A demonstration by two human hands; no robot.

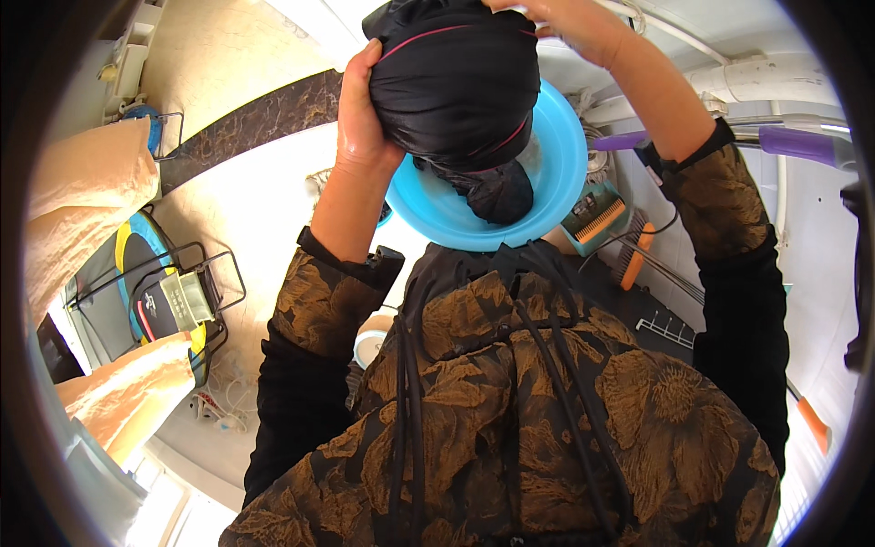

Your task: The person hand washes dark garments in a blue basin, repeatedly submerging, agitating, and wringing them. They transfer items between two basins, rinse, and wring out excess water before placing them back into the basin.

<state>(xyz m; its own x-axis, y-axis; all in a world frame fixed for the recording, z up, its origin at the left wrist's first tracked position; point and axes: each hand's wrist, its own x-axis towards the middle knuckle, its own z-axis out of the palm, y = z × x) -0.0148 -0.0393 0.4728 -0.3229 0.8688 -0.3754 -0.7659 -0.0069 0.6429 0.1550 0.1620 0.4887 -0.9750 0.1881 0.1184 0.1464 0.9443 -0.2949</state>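
Note:
A wet-looking black garment (454,89) with thin pink piping bulges out round in front of me, over a light-blue plastic basin (564,133). Its lower end, a twisted black bunch (502,195), hangs down into the basin. My left hand (362,106) grips the garment's left side, thumb in front and fingers hidden behind the cloth. At the upper right, my right hand (577,31) holds the garment's top edge, and the picture's rim cuts off part of that hand. Greyish suds or water (530,164) show inside the basin.
Right of the basin are a green box with an orange-toothed piece (598,219), an orange-backed brush (636,253), a white wire rack (666,331) and purple-gripped poles (796,145). White pipes (765,75) run behind. Leftward are peach cloth (89,184) and a folded trampoline-like item (154,287).

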